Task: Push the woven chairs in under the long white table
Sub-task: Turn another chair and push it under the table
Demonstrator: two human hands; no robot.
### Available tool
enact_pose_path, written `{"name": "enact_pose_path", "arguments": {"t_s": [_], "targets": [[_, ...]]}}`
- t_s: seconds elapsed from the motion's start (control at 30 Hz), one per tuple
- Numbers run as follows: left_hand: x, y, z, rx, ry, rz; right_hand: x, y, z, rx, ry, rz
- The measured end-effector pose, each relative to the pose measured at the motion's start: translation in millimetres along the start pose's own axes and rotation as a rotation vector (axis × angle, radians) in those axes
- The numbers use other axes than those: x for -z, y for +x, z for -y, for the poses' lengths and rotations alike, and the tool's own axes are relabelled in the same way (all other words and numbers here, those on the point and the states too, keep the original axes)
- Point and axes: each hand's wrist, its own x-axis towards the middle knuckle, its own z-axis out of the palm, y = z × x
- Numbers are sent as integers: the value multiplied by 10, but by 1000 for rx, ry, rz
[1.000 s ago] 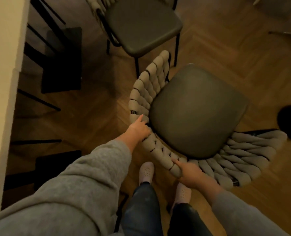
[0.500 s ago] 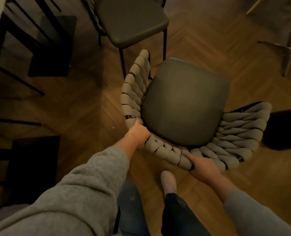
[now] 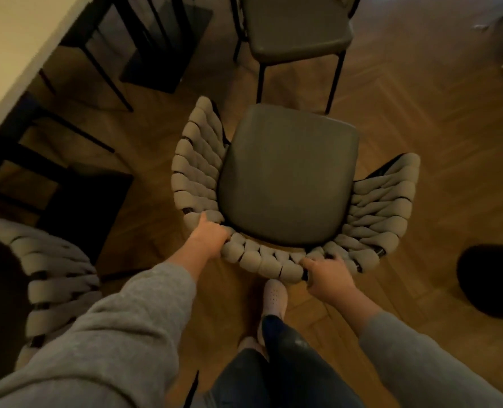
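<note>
At the bottom of the frame, dark trousers and a pale shoe are seen on the wooden herringbone floor, flanked by two grey sleeves. The left hand is laid on the left part of the woven backrest of the woven chair, its fingers curled over the padded weave close to the seat edge. The right hand is closed around the lower right part of the same backrest, with the fingers wrapped over the rim and the thumb pressed against the outer side. The chair is placed in the centre of the frame, its dark grey seat turned toward the top of the frame and its curved woven back bent round toward the person; it is set on open floor, apart from the worktop.

At the lower left edge, part of a second woven chair is shown, close to the left sleeve. At the right edge a dark rounded object is seen on the floor; what it is cannot be told.

Farther off, at top centre, a third chair with a dark seat and thin black legs is placed just beyond the held chair. The long white worktop is seen running across the upper left corner, with black legs and dark chair seats beneath it.
</note>
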Motion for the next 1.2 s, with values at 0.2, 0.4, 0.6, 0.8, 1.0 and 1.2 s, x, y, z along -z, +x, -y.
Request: {"name": "enact_pose_path", "arguments": {"t_s": [0.2,0.4,0.6,0.8,1.0,1.2], "targets": [[-559,-593,-411,127,-219,43,-248,-231,43,17,-215,-63],[-943,-1128,-836,153,-303,63,-408,-403,53,64,-360,-60],[-1006,-1207,-750,129,-320,-26,-337,-279,28,90,-400,-61],[-705,-937,-635,159,-365,122,-33,132,-110,149,-465,-43],[-205,-349,-345,160,-401,389,553,807,-346,262,-578,-27],[234,218,-74,154,-537,580,1156,1540,-592,402,-672,19]]}}
